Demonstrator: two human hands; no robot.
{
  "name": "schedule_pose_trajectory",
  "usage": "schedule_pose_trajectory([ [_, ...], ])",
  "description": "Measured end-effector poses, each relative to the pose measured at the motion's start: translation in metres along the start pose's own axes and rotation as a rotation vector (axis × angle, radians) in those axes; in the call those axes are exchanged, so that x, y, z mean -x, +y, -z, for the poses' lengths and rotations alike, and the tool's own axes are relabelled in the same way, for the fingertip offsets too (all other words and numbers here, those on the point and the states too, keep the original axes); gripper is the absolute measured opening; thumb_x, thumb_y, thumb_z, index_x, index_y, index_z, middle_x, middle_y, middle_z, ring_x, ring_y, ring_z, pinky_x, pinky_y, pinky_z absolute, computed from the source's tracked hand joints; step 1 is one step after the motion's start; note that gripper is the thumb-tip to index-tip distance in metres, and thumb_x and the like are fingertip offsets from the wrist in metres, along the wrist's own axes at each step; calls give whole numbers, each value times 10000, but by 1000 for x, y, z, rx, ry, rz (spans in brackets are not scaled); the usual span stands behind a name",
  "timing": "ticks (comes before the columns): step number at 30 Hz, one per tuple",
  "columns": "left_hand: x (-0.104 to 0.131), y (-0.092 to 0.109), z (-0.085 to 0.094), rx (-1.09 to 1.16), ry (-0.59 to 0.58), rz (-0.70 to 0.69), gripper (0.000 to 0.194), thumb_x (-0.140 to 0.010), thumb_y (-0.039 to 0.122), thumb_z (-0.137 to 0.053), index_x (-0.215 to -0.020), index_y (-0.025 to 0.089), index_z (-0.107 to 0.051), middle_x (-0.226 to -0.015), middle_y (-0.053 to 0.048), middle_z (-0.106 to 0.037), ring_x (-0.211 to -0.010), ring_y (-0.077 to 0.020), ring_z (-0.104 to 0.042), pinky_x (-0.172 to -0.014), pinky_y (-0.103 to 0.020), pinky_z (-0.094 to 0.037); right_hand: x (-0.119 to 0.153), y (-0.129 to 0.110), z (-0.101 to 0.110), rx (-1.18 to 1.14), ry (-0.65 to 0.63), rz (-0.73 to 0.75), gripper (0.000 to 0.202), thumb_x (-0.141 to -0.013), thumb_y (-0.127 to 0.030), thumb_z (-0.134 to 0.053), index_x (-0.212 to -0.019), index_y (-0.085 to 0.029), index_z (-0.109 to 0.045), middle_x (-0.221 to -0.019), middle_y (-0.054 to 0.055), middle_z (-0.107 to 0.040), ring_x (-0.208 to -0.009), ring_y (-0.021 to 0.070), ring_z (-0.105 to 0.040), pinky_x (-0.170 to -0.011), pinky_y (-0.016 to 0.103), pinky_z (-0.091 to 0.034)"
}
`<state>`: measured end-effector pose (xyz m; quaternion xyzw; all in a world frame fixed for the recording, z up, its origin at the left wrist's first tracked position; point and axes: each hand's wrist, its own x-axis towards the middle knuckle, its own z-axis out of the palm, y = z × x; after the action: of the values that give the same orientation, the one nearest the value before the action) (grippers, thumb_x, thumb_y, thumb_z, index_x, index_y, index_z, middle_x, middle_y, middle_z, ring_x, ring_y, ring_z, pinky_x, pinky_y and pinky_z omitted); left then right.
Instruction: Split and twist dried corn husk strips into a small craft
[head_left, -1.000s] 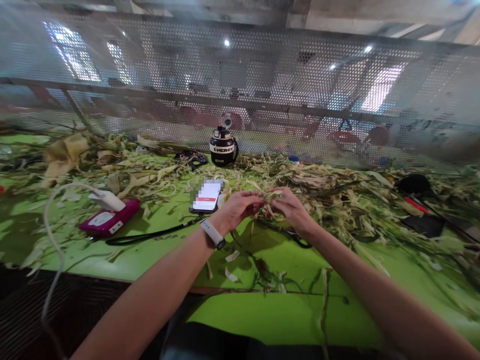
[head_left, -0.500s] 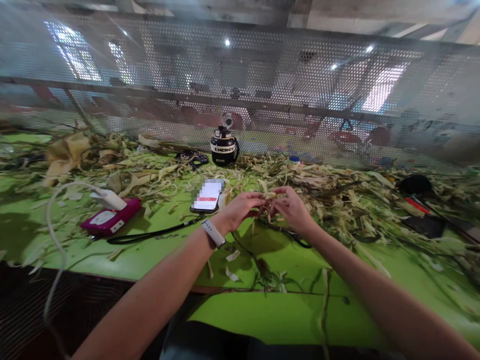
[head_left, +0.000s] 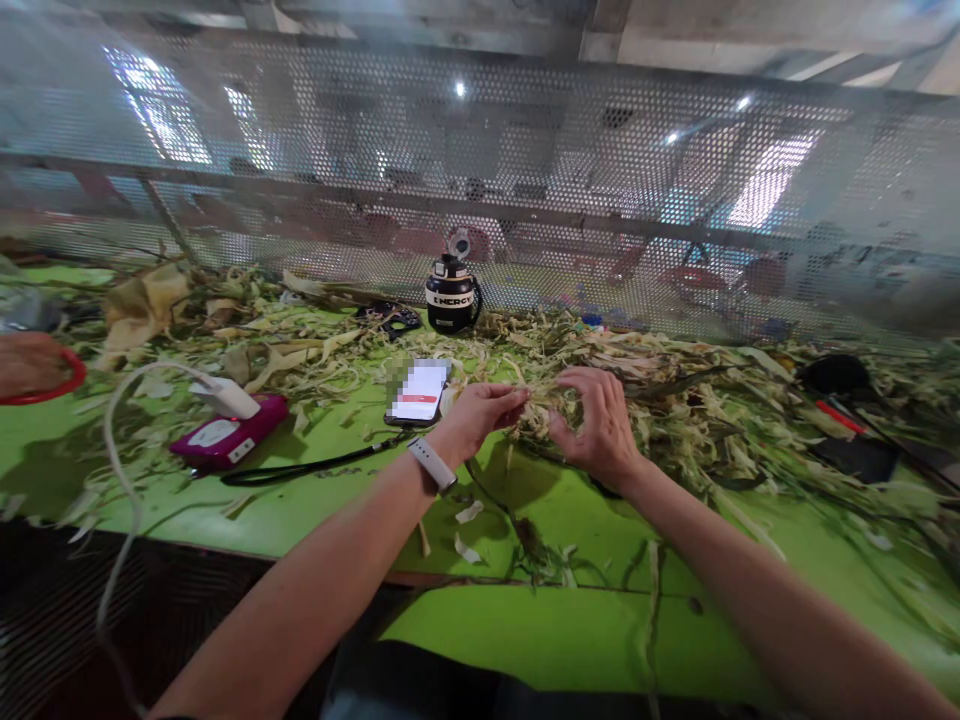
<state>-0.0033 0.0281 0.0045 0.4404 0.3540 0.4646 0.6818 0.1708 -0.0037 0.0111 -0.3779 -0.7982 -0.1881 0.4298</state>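
My left hand (head_left: 484,415), with a pale watch band (head_left: 432,464) at its wrist, is closed in a pinch at the middle of the green table. Between thumb and forefinger sits a thin pale-green plant strip (head_left: 531,397), its far part lost against the heap behind. My right hand (head_left: 600,425) is just to the right, fingers curved and thumb apart, with nothing visible in it. Loose plant strips (head_left: 675,440) spread behind and beside both hands. A phone (head_left: 420,390) with a lit screen lies left of my left hand.
A black bottle (head_left: 450,300) stands behind the phone, before a perforated metal screen (head_left: 525,150). At left lie a magenta power block (head_left: 232,432) with a white plug and cable. Another person's hand (head_left: 30,366) holds red-handled scissors (head_left: 73,378) at the far left.
My right hand has come away from the strip and opened, moving slightly right. My left hand keeps its pinch. Another person's hand with red handles has entered at left.
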Motion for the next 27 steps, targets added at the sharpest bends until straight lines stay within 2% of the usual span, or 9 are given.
schedule_pose_trajectory([
  [2,2,0,0,-39,-20,-46,235,-576,302,-760,-624,107,-637,-568,17,-539,-532,-52,-452,-565,-216,-369,0,0,4,37,33,140,432,-756,-231,-565,-1161,-184,-420,-1204,154,-499,-1149,278,-457,-940,459,-376],
  [4,3,1,-1,-66,-28,-68,226,-605,302,-734,-605,108,-619,-549,24,-515,-511,-47,-429,-542,-212,-351,-1,-1,6,84,0,220,456,-767,-260,-578,-1191,-195,-422,-1282,154,-451,-1222,285,-391,-978,473,-340],
  [7,4,1,-4,-59,-19,-50,232,-569,298,-742,-608,111,-610,-560,25,-519,-519,-51,-438,-549,-215,-354,-2,-1,6,144,-117,276,328,-803,-287,-571,-1122,-237,-514,-1262,102,-505,-1233,254,-377,-1023,461,-287],
  [11,3,0,-5,-131,-36,-60,254,-565,330,-727,-624,120,-597,-577,26,-529,-533,-62,-452,-576,-226,-374,-3,-1,5,157,-161,298,156,-831,-232,-551,-972,-272,-604,-1165,41,-594,-1181,210,-427,-1037,426,-260],
  [13,2,-2,-5,-266,-56,-116,253,-618,357,-683,-606,127,-577,-551,30,-510,-517,-70,-440,-553,-227,-366,-4,-1,4,158,-154,235,136,-843,-215,-536,-943,-264,-615,-1110,37,-626,-1113,199,-483,-1025,415,-266],
  [16,3,-2,-3,-563,-89,-286,261,-708,364,-601,-584,137,-564,-511,30,-483,-497,-85,-415,-513,-229,-337,-5,-2,1,118,-145,87,126,-878,-221,-484,-887,-218,-609,-937,43,-675,-910,175,-573,-965,382,-319],
  [19,5,1,-2,-768,-125,-441,220,-757,334,-554,-686,141,-632,-608,-4,-581,-569,-115,-480,-560,-239,-375,-6,-3,-2,41,-178,-82,175,-894,-243,-440,-822,-188,-590,-793,53,-665,-771,179,-580,-807,326,-399],
  [23,7,6,-6,-739,-159,-467,206,-749,313,-578,-837,153,-673,-828,-49,-673,-756,-167,-576,-707,-263,-434,-6,-4,-4,-183,-247,-365,152,-878,-261,-424,-825,-198,-551,-691,17,-606,-594,149,-536,-584,249,-395],
  [27,7,1,-11,-501,-178,-327,262,-741,285,-588,-945,129,-643,-831,-56,-657,-764,-156,-574,-711,-264,-439,-5,-4,-6,-416,-235,-547,128,-854,-289,-426,-802,-203,-505,-622,-15,-524,-546,137,-486,-540,241,-394],
])
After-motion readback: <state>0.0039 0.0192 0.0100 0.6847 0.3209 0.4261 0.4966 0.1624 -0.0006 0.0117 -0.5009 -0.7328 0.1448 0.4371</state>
